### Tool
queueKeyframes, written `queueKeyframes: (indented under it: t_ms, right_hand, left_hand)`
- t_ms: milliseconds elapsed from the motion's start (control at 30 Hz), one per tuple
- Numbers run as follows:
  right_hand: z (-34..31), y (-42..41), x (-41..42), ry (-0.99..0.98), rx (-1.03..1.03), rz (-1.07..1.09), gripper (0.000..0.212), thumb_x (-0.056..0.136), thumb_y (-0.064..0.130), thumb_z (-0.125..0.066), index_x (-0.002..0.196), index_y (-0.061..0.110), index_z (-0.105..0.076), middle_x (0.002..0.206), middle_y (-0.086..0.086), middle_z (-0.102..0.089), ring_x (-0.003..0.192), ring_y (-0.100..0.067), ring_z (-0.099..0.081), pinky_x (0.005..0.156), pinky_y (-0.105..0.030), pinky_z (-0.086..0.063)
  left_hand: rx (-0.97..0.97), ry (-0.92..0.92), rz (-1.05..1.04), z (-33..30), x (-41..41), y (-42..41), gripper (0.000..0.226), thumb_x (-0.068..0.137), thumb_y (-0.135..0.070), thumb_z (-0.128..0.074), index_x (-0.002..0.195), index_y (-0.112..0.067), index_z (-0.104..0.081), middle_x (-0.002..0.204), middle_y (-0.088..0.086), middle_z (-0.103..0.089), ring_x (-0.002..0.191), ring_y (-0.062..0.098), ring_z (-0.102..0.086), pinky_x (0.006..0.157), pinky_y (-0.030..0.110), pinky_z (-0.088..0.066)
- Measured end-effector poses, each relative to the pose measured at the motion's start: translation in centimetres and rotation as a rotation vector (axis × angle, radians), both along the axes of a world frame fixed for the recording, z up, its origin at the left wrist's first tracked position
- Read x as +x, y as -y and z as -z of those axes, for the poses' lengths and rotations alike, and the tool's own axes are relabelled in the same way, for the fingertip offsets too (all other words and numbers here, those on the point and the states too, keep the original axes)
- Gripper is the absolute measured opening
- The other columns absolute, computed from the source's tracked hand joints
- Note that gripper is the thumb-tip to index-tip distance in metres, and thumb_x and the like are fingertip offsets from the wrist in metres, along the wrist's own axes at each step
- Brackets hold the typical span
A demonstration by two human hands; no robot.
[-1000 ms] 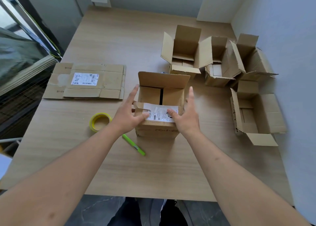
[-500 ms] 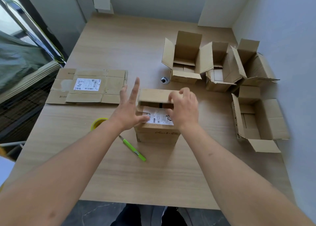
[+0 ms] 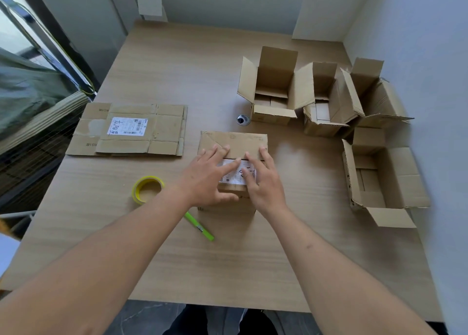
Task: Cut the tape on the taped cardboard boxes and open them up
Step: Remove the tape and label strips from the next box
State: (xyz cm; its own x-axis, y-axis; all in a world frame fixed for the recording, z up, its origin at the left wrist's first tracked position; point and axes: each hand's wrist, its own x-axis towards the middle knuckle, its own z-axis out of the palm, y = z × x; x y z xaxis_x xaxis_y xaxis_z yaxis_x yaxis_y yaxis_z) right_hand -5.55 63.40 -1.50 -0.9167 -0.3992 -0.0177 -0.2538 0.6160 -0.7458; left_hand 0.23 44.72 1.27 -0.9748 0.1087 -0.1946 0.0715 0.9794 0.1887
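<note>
A small cardboard box (image 3: 234, 142) with a white label on its near flap stands in the middle of the table, its top flaps folded down flat. My left hand (image 3: 210, 177) and my right hand (image 3: 262, 180) lie flat on those flaps with fingers spread, pressing on them. Neither hand holds anything. A green utility knife (image 3: 200, 227) lies on the table just in front of the box, partly under my left forearm. A yellow tape roll (image 3: 147, 189) sits to the left of the box.
Several open, empty boxes (image 3: 273, 89) cluster at the back right and one open box (image 3: 379, 180) lies at the right edge. A flattened box (image 3: 129, 129) with a label lies at the left. A round cable hole (image 3: 243, 119) is behind the box. Walls close the right and far sides.
The box's far flap, upright a second ago, has been folded down over the top. Both hands moved from the box's sides onto the shut flaps.
</note>
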Motion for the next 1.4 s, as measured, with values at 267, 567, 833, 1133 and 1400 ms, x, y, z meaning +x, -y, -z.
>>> queueKeyframes:
  t_ms: [267, 567, 833, 1133, 1400]
  right_hand:
    - [9.4, -2.2, 1.6, 0.654, -0.283, 0.528, 0.102, 0.073, 0.102, -0.021, 0.139, 0.034, -0.057, 0.132, 0.012, -0.062, 0.132, -0.021, -0.056, 0.117, -0.046, -0.039]
    - [8.3, -2.0, 2.4, 0.803, -0.338, 0.529, 0.058, 0.1, 0.066, -0.033, 0.147, 0.039, -0.05, 0.154, 0.007, -0.049, 0.145, -0.021, -0.042, 0.124, -0.047, -0.028]
    - [9.1, -3.9, 1.7, 0.797, -0.703, 0.699, 0.033, 0.092, 0.03, -0.064, 0.11, 0.058, -0.069, 0.133, 0.001, -0.069, 0.126, -0.023, -0.064, 0.112, -0.052, -0.046]
    - [7.6, -6.6, 1.4, 0.661, -0.592, 0.964, 0.021, 0.093, 0.017, -0.067, 0.112, 0.02, -0.075, 0.113, -0.003, -0.075, 0.109, -0.023, -0.07, 0.103, -0.042, -0.055]
    - [7.2, -7.1, 0.1, 0.677, -0.118, 0.628, 0.049, 0.102, 0.057, -0.044, 0.105, 0.017, -0.071, 0.112, -0.007, -0.071, 0.11, -0.029, -0.063, 0.096, -0.04, -0.05]
  left_hand:
    - [0.056, -0.052, -0.062, 2.1, -0.2, -0.1, 0.091, 0.087, -0.083, -0.035, 0.164, -0.041, -0.012, 0.174, -0.002, 0.001, 0.16, 0.026, 0.005, 0.13, 0.048, -0.001]
    - [0.115, -0.154, -0.091, 2.8, 0.3, -0.7, 0.097, 0.083, -0.071, -0.067, 0.163, -0.04, -0.022, 0.173, 0.0, -0.009, 0.16, 0.029, -0.004, 0.129, 0.051, -0.008]
    - [0.071, -0.165, -0.043, 3.9, 1.1, -1.9, 0.096, 0.081, -0.053, -0.08, 0.161, -0.045, -0.026, 0.173, 0.001, -0.012, 0.158, 0.034, -0.012, 0.123, 0.055, -0.028]
    - [0.101, -0.126, -0.007, 4.3, 1.5, -5.1, 0.088, 0.083, -0.062, -0.073, 0.159, -0.039, -0.035, 0.158, 0.004, -0.042, 0.137, 0.029, -0.044, 0.11, 0.047, -0.045]
    - [0.082, 0.072, -0.035, 5.4, 0.5, -5.6, 0.074, 0.1, -0.037, -0.066, 0.161, -0.042, -0.025, 0.174, 0.001, -0.006, 0.159, 0.028, -0.011, 0.129, 0.042, -0.01]
